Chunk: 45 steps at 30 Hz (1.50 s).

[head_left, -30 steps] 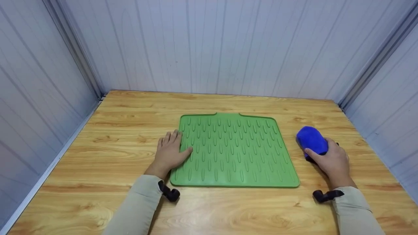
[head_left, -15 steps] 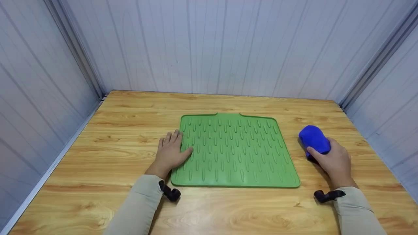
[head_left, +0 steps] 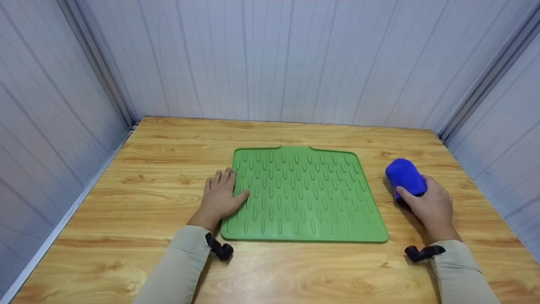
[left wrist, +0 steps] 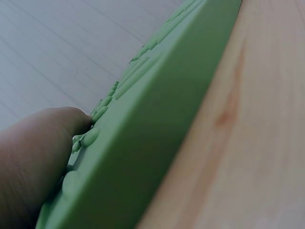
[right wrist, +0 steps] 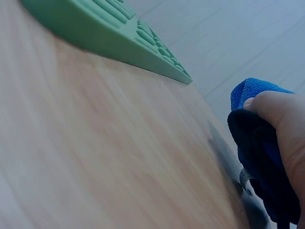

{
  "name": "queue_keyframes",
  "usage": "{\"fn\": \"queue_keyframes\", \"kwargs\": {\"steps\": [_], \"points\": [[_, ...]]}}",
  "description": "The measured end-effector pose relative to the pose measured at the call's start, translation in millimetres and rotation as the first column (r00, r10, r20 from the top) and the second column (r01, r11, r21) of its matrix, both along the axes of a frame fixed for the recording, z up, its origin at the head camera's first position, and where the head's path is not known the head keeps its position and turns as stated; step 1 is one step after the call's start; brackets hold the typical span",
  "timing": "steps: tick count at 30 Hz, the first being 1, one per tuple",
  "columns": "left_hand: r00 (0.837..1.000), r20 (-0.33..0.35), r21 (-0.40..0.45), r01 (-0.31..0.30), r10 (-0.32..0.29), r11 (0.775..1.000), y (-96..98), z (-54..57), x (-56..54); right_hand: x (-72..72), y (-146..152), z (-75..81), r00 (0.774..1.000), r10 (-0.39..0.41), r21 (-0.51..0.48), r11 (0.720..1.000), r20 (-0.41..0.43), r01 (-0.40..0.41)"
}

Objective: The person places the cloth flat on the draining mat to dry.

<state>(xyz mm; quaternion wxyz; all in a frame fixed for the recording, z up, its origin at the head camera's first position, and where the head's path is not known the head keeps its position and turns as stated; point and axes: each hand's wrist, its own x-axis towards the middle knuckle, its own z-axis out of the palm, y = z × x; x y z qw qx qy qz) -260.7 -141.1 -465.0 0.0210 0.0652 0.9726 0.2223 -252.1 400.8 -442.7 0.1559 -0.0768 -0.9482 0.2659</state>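
A green mat (head_left: 299,194) with raised oval ridges and a rim lies flat on the wooden table. My left hand (head_left: 219,198) rests across its left edge, fingers stretched out and thumb on the ridged top. The left wrist view shows that thumb (left wrist: 52,126) against the mat's ridges. To the right of the mat, my right hand (head_left: 432,207) grips a bundled blue cloth (head_left: 406,177), thumb on its near side. Close up, the cloth (right wrist: 259,88) has a towel-like weave, with dark folds below and a small pale loop. A shadow falls on the table beneath it.
The wood-grain table (head_left: 303,270) spreads around the mat. Pale panelled walls (head_left: 270,59) enclose its back and both sides. Black camera mounts (head_left: 221,250) sit on both wrists.
My right hand has shifted slightly right with the blue cloth, and the cloth's far end now sits a little farther from me. My left hand and the mat stay put.
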Motion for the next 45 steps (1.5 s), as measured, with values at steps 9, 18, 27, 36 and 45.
{"fn": "queue_keyframes", "kwargs": {"steps": [9, 18, 27, 36, 45], "points": [[1.0, 0.005, -0.009, -0.001, 0.001, 1.0, 0.8, 1.2, 0.4, -0.1, -6.5, 6.1, 1.0, 0.009, 0.0, 1.0, -0.029, -0.009], [1.0, -0.008, 0.003, -0.007, 0.007, 1.0, 0.4, 2.3, 1.6, -0.2, -17.8, 13.9, 0.997, 0.036, 0.007, 0.999, -0.067, -0.036], [1.0, -0.002, 0.009, -0.001, 0.001, 1.0, 0.2, 1.8, 0.7, -0.4, -27.8, 18.4, 0.997, 0.054, 0.019, 0.998, -0.059, -0.053], [1.0, -0.004, 0.014, -0.001, 0.001, 1.0, -1.1, 2.0, 1.6, -0.6, -38.0, 19.4, 0.993, 0.085, 0.031, 0.996, -0.078, -0.083], [1.0, -0.005, 0.006, -0.004, 0.004, 1.0, -0.3, -0.2, 0.6, -0.4, -49.7, 22.2, 0.988, 0.123, 0.049, 0.992, -0.097, -0.119]]}}
